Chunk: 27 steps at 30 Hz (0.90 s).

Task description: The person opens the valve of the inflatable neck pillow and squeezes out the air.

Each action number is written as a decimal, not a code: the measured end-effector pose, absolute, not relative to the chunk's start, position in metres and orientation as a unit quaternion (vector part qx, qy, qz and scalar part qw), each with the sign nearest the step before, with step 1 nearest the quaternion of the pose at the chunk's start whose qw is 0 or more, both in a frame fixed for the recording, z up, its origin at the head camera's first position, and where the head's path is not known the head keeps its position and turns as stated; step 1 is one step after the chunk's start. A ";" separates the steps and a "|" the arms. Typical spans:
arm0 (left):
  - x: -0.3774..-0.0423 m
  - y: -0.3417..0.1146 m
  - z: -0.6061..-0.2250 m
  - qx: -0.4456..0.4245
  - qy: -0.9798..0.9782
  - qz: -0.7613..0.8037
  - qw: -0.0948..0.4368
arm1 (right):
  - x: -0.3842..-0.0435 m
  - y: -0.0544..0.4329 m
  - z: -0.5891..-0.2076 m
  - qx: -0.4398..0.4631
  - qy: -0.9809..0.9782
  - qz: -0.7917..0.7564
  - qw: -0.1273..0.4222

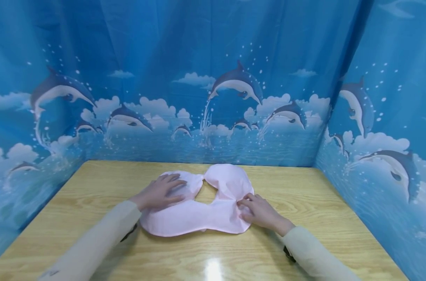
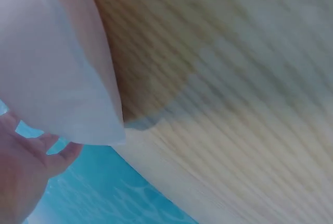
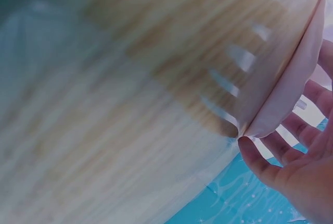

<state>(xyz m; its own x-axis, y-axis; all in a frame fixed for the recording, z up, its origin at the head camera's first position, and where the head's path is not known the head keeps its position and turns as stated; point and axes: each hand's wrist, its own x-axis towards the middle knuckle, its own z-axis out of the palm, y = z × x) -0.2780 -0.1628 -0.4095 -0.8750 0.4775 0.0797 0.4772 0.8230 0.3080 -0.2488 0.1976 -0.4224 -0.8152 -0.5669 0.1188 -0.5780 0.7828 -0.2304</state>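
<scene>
A pale pink U-shaped neck pillow (image 1: 177,220) lies on the wooden table, its two ends meeting at the far side around a small gap. My left hand (image 1: 165,191) rests on the pillow's left arm with fingers spread. On the right side, my right hand (image 1: 260,210) pinches the fabric with curled fingers, and creases run out from the fingertips. In the right wrist view, the thumb (image 3: 255,159) is right at the edge of the pillow (image 3: 286,88). The left wrist view shows the pillow's rounded edge (image 2: 67,78) with left fingers beyond it.
The wood-grain table (image 1: 304,195) extends around the pillow on all sides. A blue curtain (image 1: 163,58) printed with dolphins and clouds hangs along the table's back, left and right edges. Light glares off the table's front.
</scene>
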 end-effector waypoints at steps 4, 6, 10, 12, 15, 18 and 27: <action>-0.268 -0.166 -0.407 0.280 0.948 0.149 -0.019 | -0.249 0.198 -0.423 0.304 -0.944 0.126 0.022; -0.263 -0.168 -0.408 0.304 0.942 0.136 -0.040 | -0.249 0.198 -0.423 0.304 -0.944 0.126 0.024; -0.252 -0.169 -0.410 0.335 0.932 0.127 -0.062 | -0.250 0.198 -0.424 0.307 -0.943 0.126 0.027; -0.247 -0.169 -0.410 0.337 0.932 0.124 -0.055 | -0.251 0.198 -0.425 0.308 -0.943 0.125 0.028; -0.241 -0.169 -0.410 0.335 0.934 0.117 -0.042 | -0.251 0.198 -0.425 0.307 -0.943 0.126 0.026; -0.240 -0.169 -0.411 0.331 0.937 0.104 -0.043 | -0.251 0.199 -0.426 0.305 -0.943 0.127 0.026; -0.248 -0.172 -0.420 0.327 0.938 0.089 -0.071 | -0.251 0.198 -0.426 0.304 -0.944 0.128 0.023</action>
<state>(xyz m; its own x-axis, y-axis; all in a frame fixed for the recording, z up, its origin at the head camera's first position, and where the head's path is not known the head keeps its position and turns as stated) -0.2475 -0.1723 -0.4196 -0.7764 0.6003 0.1919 0.6257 0.7708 0.1203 -0.2510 0.1984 -0.4260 -0.8139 -0.5683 0.1210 -0.5799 0.7820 -0.2285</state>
